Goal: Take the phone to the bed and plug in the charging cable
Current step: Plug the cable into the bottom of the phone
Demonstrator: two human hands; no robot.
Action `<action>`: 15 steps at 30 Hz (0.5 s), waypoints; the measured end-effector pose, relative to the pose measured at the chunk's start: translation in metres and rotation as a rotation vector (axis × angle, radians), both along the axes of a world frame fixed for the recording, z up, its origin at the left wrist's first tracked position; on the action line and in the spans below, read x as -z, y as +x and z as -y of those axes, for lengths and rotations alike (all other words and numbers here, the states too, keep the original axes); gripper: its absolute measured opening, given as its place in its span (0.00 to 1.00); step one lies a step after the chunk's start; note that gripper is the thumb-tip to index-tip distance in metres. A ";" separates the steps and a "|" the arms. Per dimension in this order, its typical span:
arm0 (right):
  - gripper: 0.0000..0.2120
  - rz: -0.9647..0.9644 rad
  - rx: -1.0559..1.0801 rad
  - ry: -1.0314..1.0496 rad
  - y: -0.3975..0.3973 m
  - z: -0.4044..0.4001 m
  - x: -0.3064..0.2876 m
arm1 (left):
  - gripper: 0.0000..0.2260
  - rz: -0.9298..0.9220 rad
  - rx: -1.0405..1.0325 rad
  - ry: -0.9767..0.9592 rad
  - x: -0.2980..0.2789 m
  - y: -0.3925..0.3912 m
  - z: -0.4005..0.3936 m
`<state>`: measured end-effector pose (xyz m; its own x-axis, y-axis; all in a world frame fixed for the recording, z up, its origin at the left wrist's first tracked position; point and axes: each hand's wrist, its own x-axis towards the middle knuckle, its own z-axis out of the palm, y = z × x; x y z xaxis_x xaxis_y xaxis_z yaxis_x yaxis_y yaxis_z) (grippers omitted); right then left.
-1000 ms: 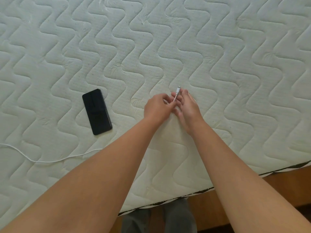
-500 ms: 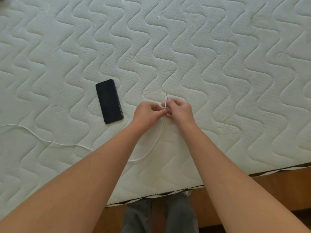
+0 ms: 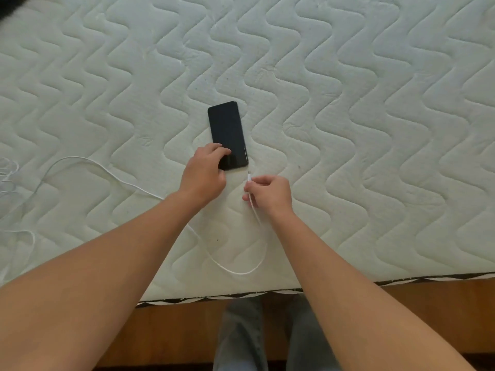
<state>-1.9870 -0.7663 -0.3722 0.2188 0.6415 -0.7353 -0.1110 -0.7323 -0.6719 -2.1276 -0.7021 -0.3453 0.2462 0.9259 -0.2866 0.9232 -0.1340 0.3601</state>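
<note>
A black phone (image 3: 227,129) lies screen up on the white quilted mattress (image 3: 348,116). My left hand (image 3: 205,175) rests on the phone's near left corner, fingers over the screen edge. My right hand (image 3: 270,192) pinches the plug end of the white charging cable (image 3: 235,271), with the plug tip pointing up just below the phone's near edge and not touching it. The cable loops down from my right hand, passes under my left forearm and runs off to the left.
The mattress edge (image 3: 241,294) runs along the bottom, with a wooden bed frame (image 3: 174,330) below it. My legs in grey trousers (image 3: 267,341) stand against the frame. More cable coils at the far left (image 3: 10,183).
My left hand let go of the cable and moved left onto the phone. My right hand kept the plug and now holds it close to the phone's near end. The view shifted left.
</note>
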 end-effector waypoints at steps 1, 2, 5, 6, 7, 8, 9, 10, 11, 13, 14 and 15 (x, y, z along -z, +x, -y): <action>0.04 0.007 -0.011 -0.010 -0.007 0.001 0.001 | 0.25 -0.018 0.037 -0.031 0.001 -0.005 0.003; 0.05 0.020 -0.027 -0.015 -0.013 0.002 0.001 | 0.28 -0.033 0.064 -0.058 0.003 -0.008 0.006; 0.04 0.069 -0.056 -0.023 -0.026 0.000 0.003 | 0.32 -0.044 0.120 -0.078 0.008 -0.015 0.011; 0.04 0.085 -0.057 -0.022 -0.029 -0.002 0.004 | 0.32 -0.036 0.134 -0.071 0.011 -0.017 0.013; 0.05 0.115 -0.070 -0.018 -0.031 -0.003 0.004 | 0.32 -0.026 0.145 -0.063 0.013 -0.019 0.014; 0.07 0.154 -0.088 -0.014 -0.033 -0.004 0.005 | 0.32 -0.016 0.152 -0.054 0.015 -0.021 0.014; 0.07 0.189 -0.096 -0.010 -0.034 -0.006 0.005 | 0.32 -0.006 0.155 -0.046 0.017 -0.023 0.014; 0.07 0.218 -0.092 -0.008 -0.036 -0.008 0.004 | 0.32 0.002 0.156 -0.040 0.018 -0.024 0.014; 0.05 0.244 -0.085 -0.009 -0.037 -0.010 0.003 | 0.32 0.010 0.156 -0.037 0.019 -0.026 0.013; 0.03 0.294 -0.077 -0.018 -0.039 -0.013 0.002 | 0.32 0.028 0.155 -0.036 0.020 -0.027 0.013; 0.03 0.313 -0.077 -0.024 -0.040 -0.013 0.001 | 0.32 0.035 0.155 -0.035 0.020 -0.028 0.013; 0.04 0.329 -0.080 -0.029 -0.041 -0.014 0.001 | 0.32 0.040 0.154 -0.031 0.021 -0.029 0.014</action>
<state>-2.0283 -0.7526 -0.3728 0.3971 0.6462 -0.6517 0.1672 -0.7491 -0.6410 -2.1563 -0.7156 -0.3663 0.3966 0.8669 -0.3019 0.8775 -0.2614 0.4021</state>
